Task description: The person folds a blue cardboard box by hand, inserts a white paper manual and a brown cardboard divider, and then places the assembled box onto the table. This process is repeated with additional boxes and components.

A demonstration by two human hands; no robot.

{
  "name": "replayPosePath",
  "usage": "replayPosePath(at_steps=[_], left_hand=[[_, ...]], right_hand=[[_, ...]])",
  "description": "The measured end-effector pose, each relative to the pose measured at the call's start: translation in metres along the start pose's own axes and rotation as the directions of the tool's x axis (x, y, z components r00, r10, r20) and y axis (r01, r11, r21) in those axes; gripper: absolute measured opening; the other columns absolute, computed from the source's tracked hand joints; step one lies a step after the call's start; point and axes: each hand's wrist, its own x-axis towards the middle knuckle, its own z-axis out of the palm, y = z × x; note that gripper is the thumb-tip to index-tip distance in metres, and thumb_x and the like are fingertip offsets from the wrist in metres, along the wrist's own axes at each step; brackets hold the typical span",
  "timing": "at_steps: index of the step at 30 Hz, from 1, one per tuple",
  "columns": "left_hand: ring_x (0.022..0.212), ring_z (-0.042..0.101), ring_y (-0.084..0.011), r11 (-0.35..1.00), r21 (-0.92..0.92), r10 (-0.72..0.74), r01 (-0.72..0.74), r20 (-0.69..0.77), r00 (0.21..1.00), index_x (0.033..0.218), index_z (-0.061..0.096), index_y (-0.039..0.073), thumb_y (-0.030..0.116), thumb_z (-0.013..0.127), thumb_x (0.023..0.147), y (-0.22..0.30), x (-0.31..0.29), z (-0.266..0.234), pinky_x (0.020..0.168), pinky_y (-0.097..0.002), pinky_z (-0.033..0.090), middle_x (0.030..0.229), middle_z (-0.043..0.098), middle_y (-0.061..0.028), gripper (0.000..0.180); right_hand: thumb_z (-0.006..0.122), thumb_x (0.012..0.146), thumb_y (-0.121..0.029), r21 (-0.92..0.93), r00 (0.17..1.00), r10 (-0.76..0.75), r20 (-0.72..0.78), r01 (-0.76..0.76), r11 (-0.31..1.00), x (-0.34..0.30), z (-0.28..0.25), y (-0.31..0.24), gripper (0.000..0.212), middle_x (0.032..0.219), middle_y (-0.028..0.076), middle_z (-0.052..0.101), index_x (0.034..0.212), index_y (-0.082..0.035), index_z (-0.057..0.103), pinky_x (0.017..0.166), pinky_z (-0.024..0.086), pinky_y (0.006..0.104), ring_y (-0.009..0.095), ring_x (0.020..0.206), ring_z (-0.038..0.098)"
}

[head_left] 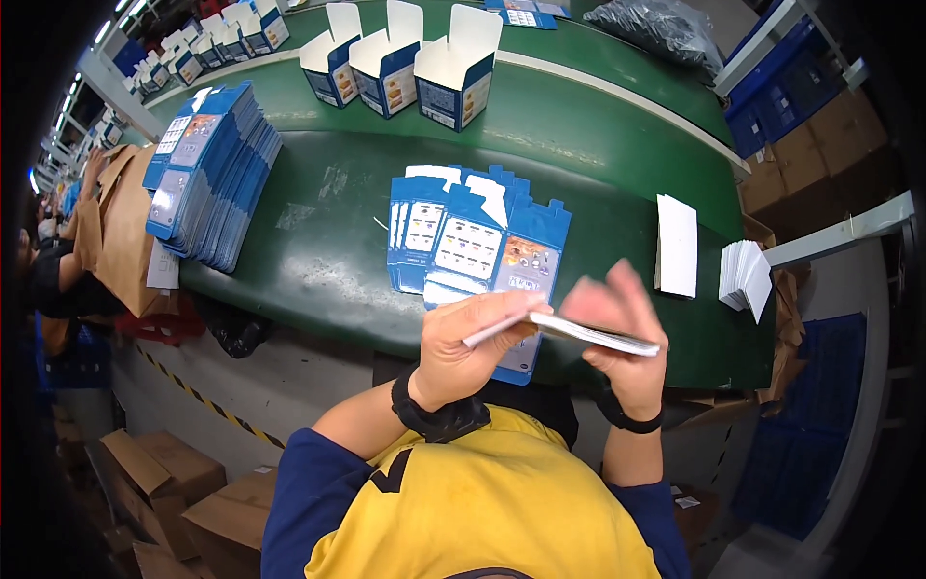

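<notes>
My left hand [453, 349] is closed, pinching one end of a thin wad of white folded leaflets [593, 334] in front of my chest. A leaf at that end sticks out separately toward the lower left. The other end lies in my right hand [632, 362], against its palm and thumb, while its raised fingers are smeared by motion. Under and beyond my hands, several flat blue cartons [466, 246] lie overlapping on the green table [328, 261]. The nearest carton is partly hidden by my left hand and the leaflets.
A tall stack of flat blue cartons [212, 179] stands at the left. Three open-topped boxes [453, 82] stand at the back. White leaflets [676, 246] lie at the right, with a fanned pile [744, 278] near the edge. A person's arm [72, 265] shows beside brown paper [121, 232].
</notes>
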Motion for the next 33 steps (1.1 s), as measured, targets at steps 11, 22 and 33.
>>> replayPosePath(at_steps=[11, 22, 33], left_hand=[[0.141, 0.006, -0.0321, 0.991, -0.005, -0.134, 0.136, 0.117, 0.984, 0.145, -0.011, 0.003, 0.027, 0.063, 0.087, -0.013, 0.004, 0.02, 0.11, -0.0399, 0.018, 0.152, -0.004, -0.021, 0.096], [0.121, 0.042, -0.0201, 0.854, -0.364, -0.294, 0.372, 0.251, 0.922, 0.125, 0.045, 0.009, 0.014, 0.076, 0.073, -0.016, 0.016, -0.009, 0.099, -0.0328, 0.036, 0.128, 0.044, -0.0079, 0.061], [0.099, 0.061, -0.0325, 0.923, 0.278, 0.301, -0.265, -0.096, 0.949, 0.103, 0.059, 0.001, 0.004, 0.077, 0.061, 0.006, 0.013, -0.024, 0.085, -0.0379, 0.049, 0.105, 0.063, -0.0141, 0.046]], right_hand=[[0.058, 0.087, -0.002, -0.763, 0.75, -0.659, 0.056, 0.458, 0.456, 0.012, 0.035, 0.025, 0.031, 0.103, 0.024, 0.064, 0.115, 0.011, 0.054, 0.075, 0.053, 0.0322, 0.031, 0.087, 0.067], [0.054, 0.089, -0.003, -0.741, 0.668, -0.651, 0.361, 0.629, 0.235, 0.014, 0.017, 0.013, 0.022, 0.102, 0.025, 0.063, 0.109, 0.006, 0.055, 0.075, 0.053, 0.0429, 0.04, 0.088, 0.064], [0.05, 0.092, -0.006, -0.577, 0.647, -0.642, 0.411, 0.73, 0.366, 0.013, 0.029, 0.021, 0.026, 0.106, 0.025, 0.062, 0.116, 0.006, 0.052, 0.087, 0.049, 0.0432, 0.04, 0.099, 0.062]])
